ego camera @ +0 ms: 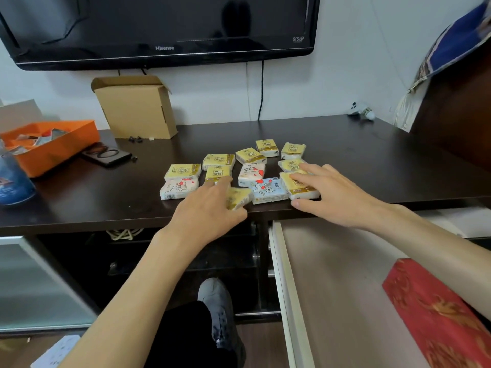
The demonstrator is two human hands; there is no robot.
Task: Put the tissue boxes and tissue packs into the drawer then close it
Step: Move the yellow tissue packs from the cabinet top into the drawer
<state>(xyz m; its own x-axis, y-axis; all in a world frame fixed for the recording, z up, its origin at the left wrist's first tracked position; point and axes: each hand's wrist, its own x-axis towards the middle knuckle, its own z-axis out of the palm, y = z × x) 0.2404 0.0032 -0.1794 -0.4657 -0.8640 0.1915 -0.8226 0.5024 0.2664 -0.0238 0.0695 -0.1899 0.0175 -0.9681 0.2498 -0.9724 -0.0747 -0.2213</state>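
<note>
Dark surface (345, 144) carries roughly a dozen tissue packs (249, 171) near its front edge. Your left hand (210, 208) fingers pinch one pack; right hand (332, 195) fingers lie spread over another. Drawer (332, 274) open, holding a red box (438, 309).

A black TV (159, 27) hangs above the dark worktop (372, 155). At its back edge stands an open cardboard box (135, 107); an orange tray (53, 144) sits at the left edge, a phone (106, 155) beside it.

Both hands (210, 208) (334, 197) rest on tissue packs (218, 162) above the open drawer (332, 274).
</note>
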